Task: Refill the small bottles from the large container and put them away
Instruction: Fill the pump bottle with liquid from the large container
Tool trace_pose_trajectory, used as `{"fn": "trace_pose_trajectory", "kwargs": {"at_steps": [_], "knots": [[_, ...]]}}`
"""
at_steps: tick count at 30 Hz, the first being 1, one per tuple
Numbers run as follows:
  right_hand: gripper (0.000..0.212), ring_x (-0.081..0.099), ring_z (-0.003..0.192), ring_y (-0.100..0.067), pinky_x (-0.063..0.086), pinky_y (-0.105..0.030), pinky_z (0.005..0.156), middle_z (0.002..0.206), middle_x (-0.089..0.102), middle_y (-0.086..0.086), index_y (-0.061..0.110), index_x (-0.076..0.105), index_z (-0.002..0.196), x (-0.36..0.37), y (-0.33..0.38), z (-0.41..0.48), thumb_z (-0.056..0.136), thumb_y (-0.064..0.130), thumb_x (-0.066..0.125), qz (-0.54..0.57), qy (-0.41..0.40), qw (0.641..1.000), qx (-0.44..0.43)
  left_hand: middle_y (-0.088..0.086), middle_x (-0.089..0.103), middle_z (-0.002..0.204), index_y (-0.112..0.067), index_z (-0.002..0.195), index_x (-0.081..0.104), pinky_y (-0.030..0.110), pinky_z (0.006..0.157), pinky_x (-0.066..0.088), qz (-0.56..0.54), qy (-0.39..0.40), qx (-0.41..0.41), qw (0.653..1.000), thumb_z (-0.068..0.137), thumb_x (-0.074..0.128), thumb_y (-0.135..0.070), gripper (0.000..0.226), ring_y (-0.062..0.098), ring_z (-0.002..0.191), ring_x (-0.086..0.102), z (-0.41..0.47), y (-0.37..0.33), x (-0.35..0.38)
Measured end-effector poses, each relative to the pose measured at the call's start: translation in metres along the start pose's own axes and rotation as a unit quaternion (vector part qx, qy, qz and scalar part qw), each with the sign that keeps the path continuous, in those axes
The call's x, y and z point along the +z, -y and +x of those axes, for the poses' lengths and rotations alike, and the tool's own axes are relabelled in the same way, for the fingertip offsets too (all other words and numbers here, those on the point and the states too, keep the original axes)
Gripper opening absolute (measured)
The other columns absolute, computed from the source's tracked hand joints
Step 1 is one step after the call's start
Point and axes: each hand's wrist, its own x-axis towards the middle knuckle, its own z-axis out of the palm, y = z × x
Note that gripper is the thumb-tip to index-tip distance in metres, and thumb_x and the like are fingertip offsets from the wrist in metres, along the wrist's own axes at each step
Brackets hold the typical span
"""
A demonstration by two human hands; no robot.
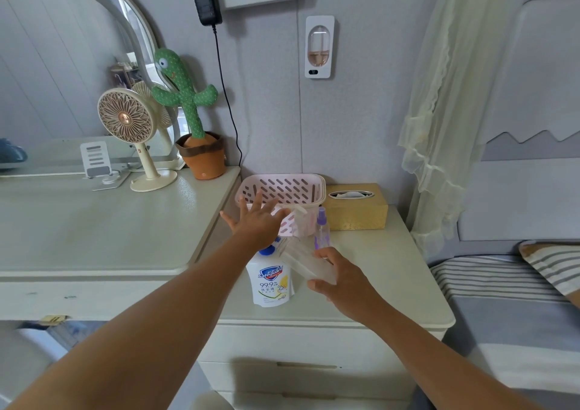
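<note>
Clear bottle (306, 262), gripped at a tilt by the right hand (345, 284), could spill; left hand (257, 221), fingers spread, holds nothing.

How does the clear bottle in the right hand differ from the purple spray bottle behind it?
The clear bottle lies tilted in the right hand; the spray bottle stands upright, unheld. The clear bottle is wider and colourless; the spray bottle is slim with a purple top. Both are see-through.
</note>
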Motion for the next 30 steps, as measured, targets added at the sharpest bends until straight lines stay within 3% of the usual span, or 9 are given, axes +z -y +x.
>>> {"fn": "trace_pose_trajectory", "kwargs": {"at_steps": [5, 10, 17, 23, 27, 30], "knots": [[0.048, 0.053, 0.091, -0.012, 0.048, -0.020, 0.072, 0.112, 0.048, 0.009, 0.029, 0.043, 0.124, -0.002, 0.003, -0.001, 0.083, 0.029, 0.067, -0.004, 0.002, 1.000, -0.002, -0.005, -0.011, 0.160, -0.046, 0.148, 0.012, 0.072, 0.102, -0.012, 0.003, 0.006, 0.000, 1.000, 0.096, 0.015, -0.063, 0.055, 0.030, 0.144, -0.019, 0.001, 0.000, -0.003], [0.048, 0.050, 0.084, -0.004, 0.039, -0.008, 0.062, 0.109, 0.045, 0.011, 0.030, 0.041, 0.123, -0.007, 0.007, 0.001, 0.083, 0.031, 0.067, -0.019, 0.001, 1.000, -0.013, -0.007, -0.010, 0.160, -0.045, 0.148, 0.015, 0.069, 0.102, -0.015, -0.008, -0.008, 0.001, 1.000, 0.091, 0.012, -0.070, 0.062, 0.028, 0.144, -0.019, 0.003, 0.001, -0.009], [0.049, 0.052, 0.093, -0.010, 0.050, -0.022, 0.075, 0.112, 0.046, 0.010, 0.029, 0.042, 0.125, 0.001, 0.002, -0.001, 0.083, 0.029, 0.067, -0.007, 0.007, 1.000, 0.001, -0.007, -0.009, 0.160, -0.043, 0.149, 0.012, 0.070, 0.101, -0.015, -0.031, 0.005, -0.016, 0.999, 0.093, 0.013, -0.066, 0.060, 0.029, 0.144, -0.021, -0.001, 0.003, 0.000], [0.049, 0.052, 0.092, -0.010, 0.051, -0.022, 0.077, 0.111, 0.046, 0.011, 0.031, 0.041, 0.124, -0.001, 0.005, 0.000, 0.083, 0.031, 0.067, -0.007, 0.000, 1.000, -0.007, -0.006, -0.010, 0.160, -0.045, 0.149, 0.013, 0.070, 0.102, -0.015, -0.019, -0.002, -0.003, 1.000, 0.092, 0.013, -0.069, 0.062, 0.030, 0.144, -0.019, 0.002, 0.002, -0.007], [0.048, 0.051, 0.085, -0.005, 0.048, -0.014, 0.070, 0.110, 0.046, 0.012, 0.031, 0.041, 0.123, -0.003, 0.005, 0.000, 0.083, 0.030, 0.067, -0.006, -0.004, 1.000, -0.016, -0.007, -0.010, 0.160, -0.045, 0.148, 0.015, 0.070, 0.102, -0.015, -0.018, -0.006, 0.000, 1.000, 0.091, 0.013, -0.069, 0.062, 0.030, 0.144, -0.020, 0.001, 0.001, -0.009], [0.048, 0.052, 0.089, -0.007, 0.050, -0.021, 0.075, 0.110, 0.046, 0.012, 0.030, 0.042, 0.124, 0.000, 0.003, 0.000, 0.083, 0.029, 0.067, -0.005, -0.002, 1.000, -0.012, -0.007, -0.011, 0.160, -0.045, 0.149, 0.013, 0.069, 0.102, -0.016, -0.023, -0.005, -0.006, 1.000, 0.092, 0.012, -0.068, 0.061, 0.029, 0.144, -0.021, 0.000, 0.002, -0.005]]}}
